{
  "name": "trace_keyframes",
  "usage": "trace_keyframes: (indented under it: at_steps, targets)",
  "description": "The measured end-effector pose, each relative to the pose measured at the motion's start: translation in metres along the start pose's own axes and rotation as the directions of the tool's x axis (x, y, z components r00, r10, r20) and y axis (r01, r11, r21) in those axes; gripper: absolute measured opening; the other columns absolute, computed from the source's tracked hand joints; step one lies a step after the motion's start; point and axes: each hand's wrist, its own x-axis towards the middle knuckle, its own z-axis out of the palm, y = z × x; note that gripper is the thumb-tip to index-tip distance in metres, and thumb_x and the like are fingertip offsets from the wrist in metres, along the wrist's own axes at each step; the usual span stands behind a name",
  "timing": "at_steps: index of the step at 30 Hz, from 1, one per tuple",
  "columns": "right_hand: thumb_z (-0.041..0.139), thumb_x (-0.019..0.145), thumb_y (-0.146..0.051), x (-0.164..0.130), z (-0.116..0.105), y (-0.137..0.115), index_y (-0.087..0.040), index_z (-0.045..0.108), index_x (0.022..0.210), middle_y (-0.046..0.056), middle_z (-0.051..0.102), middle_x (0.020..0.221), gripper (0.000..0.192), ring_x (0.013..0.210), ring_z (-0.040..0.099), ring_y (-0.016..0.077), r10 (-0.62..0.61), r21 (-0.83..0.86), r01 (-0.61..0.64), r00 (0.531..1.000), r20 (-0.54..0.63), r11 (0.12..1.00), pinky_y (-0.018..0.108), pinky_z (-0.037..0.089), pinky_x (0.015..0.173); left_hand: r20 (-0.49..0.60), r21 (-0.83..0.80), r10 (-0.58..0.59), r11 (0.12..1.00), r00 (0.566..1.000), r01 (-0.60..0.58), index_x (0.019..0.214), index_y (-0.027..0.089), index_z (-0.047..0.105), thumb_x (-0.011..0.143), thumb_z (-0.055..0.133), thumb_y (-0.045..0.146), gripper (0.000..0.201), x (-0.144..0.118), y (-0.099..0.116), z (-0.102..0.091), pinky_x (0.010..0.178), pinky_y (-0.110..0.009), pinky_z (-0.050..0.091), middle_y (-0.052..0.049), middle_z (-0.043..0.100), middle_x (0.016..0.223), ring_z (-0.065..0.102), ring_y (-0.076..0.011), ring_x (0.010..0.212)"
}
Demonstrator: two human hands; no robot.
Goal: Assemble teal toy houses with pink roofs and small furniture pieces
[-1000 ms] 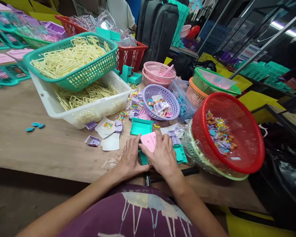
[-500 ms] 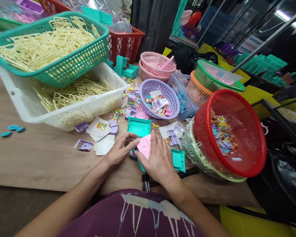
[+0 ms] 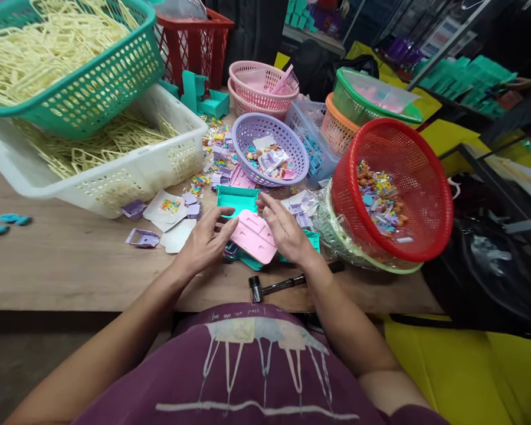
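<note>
A pink plastic panel (image 3: 254,237) with raised ribs and small slots lies tilted between my two hands. My left hand (image 3: 207,239) grips its left edge, thumb along the side and fingers curled. At the opposite edge, my right hand (image 3: 287,231) holds it with bent fingers and the thumb side against it. Beneath the panel, part of a teal plastic piece (image 3: 251,262) shows; most of it is hidden. Just beyond stands an open teal tray (image 3: 236,199). Another teal piece (image 3: 312,239) is partly covered by my right hand. A black mallet (image 3: 256,289) lies near the table's front edge.
A white basket (image 3: 115,183) and a teal basket (image 3: 101,88) hold pale yellow frames at left. A purple basket (image 3: 272,177) and a tilted red basket (image 3: 402,236) contain small parts. Purple pieces (image 3: 142,238) and blue discs (image 3: 9,218) lie on the table (image 3: 71,271).
My right hand has slid off the top of the pink panel to its right edge, uncovering more of it. The mallet is more fully in view as the camera has shifted.
</note>
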Motion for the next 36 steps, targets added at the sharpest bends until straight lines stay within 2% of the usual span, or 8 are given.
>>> trace_keyframes:
  at_steps: [4, 8, 11, 15, 21, 27, 31, 36]
  targets:
    - [0.035, 0.103, -0.035, -0.004, 0.009, -0.002, -0.017, 0.044, 0.141, 0.012, 0.056, 0.132, 0.044, 0.125, 0.052, 0.019, -0.06, -0.105, 0.063, 0.998, 0.033, 0.992, 0.038, 0.039, 0.11, 0.06, 0.059, 0.171, 0.983, 0.983, -0.174, 0.132, 0.017, 0.052, 0.096, 0.045, 0.051, 0.05, 0.014, -0.002, 0.009, 0.101, -0.041, 0.047, -0.012, 0.057, 0.133, 0.057, -0.0243, 0.117]
    - [0.037, 0.102, -0.035, -0.011, 0.019, -0.003, -0.01, 0.049, 0.138, 0.016, 0.055, 0.13, 0.045, 0.125, 0.046, 0.0228, -0.126, -0.261, 0.102, 0.989, -0.078, 0.96, 0.041, 0.034, 0.112, 0.264, 0.087, 0.329, 0.928, 0.907, -0.362, 0.148, 0.021, 0.035, 0.094, 0.05, 0.048, 0.062, 0.013, -0.007, 0.002, 0.114, -0.043, 0.034, -0.012, 0.045, 0.147, 0.044, -0.0276, 0.134]
    - [0.039, 0.101, -0.037, -0.013, 0.022, -0.002, -0.006, 0.053, 0.133, 0.016, 0.059, 0.124, 0.046, 0.118, 0.048, 0.0241, -0.159, -0.333, 0.099, 0.975, -0.157, 0.938, 0.041, 0.036, 0.109, 0.375, 0.229, 0.285, 0.894, 0.882, -0.385, 0.152, 0.026, 0.026, 0.086, 0.062, 0.052, 0.08, 0.001, -0.008, -0.018, 0.107, -0.042, 0.041, -0.013, 0.045, 0.146, 0.048, -0.031, 0.129]
    - [0.034, 0.104, -0.034, -0.006, 0.01, 0.007, -0.015, 0.066, 0.113, 0.009, 0.067, 0.108, 0.038, 0.106, 0.054, 0.0201, -0.188, -0.379, 0.163, 0.982, -0.032, 0.911, 0.035, 0.041, 0.101, 0.519, 0.358, 0.143, 0.859, 0.843, -0.366, 0.144, 0.031, 0.041, 0.084, 0.064, 0.056, 0.069, -0.004, -0.007, -0.042, 0.091, -0.033, 0.05, -0.008, 0.054, 0.135, 0.059, -0.0276, 0.113]
    - [0.041, 0.1, -0.031, 0.003, -0.024, 0.026, -0.01, 0.067, 0.111, 0.019, 0.063, 0.118, 0.035, 0.115, 0.054, 0.029, 0.314, -0.651, -0.308, 0.943, -0.111, 0.694, 0.04, 0.044, 0.094, 0.447, 0.396, 0.174, 0.841, 0.877, -0.368, 0.124, 0.022, 0.06, 0.097, 0.038, 0.054, 0.048, 0.04, 0.015, -0.031, 0.09, -0.036, 0.049, -0.009, 0.065, 0.12, 0.063, -0.0264, 0.105]
    - [0.046, 0.098, -0.034, 0.019, -0.036, 0.013, -0.02, 0.071, 0.096, 0.009, 0.073, 0.094, 0.028, 0.089, 0.067, 0.0229, 0.286, -0.664, -0.247, 0.957, -0.052, 0.706, 0.032, 0.047, 0.078, 0.342, 0.562, 0.504, 0.566, 0.793, -0.603, 0.117, 0.016, 0.063, 0.098, 0.036, 0.03, 0.036, 0.113, 0.042, -0.008, 0.091, -0.044, 0.046, -0.015, 0.063, 0.118, 0.055, -0.029, 0.108]
    - [0.034, 0.102, -0.03, 0.065, -0.044, 0.008, -0.02, 0.066, 0.114, 0.012, 0.069, 0.114, 0.036, 0.109, 0.062, 0.0236, 0.211, -0.669, -0.261, 0.965, -0.156, 0.697, 0.033, 0.046, 0.089, 0.447, 0.672, 0.45, 0.401, 0.773, -0.622, 0.104, 0.015, 0.066, 0.092, 0.041, 0.017, 0.028, 0.143, 0.039, 0.002, 0.086, -0.046, 0.043, -0.015, 0.067, 0.101, 0.058, -0.0295, 0.096]
    - [0.047, 0.092, -0.018, 0.125, -0.043, 0.029, -0.009, 0.07, 0.11, 0.023, 0.064, 0.12, 0.03, 0.122, 0.053, 0.0333, 0.3, -0.668, -0.317, 0.943, -0.145, 0.674, 0.044, 0.044, 0.095, 0.49, 0.619, 0.457, 0.417, 0.743, -0.665, 0.101, 0.017, 0.066, 0.089, 0.04, 0.009, 0.03, 0.139, 0.02, 0.004, 0.088, -0.047, 0.04, -0.013, 0.067, 0.095, 0.057, -0.029, 0.093]
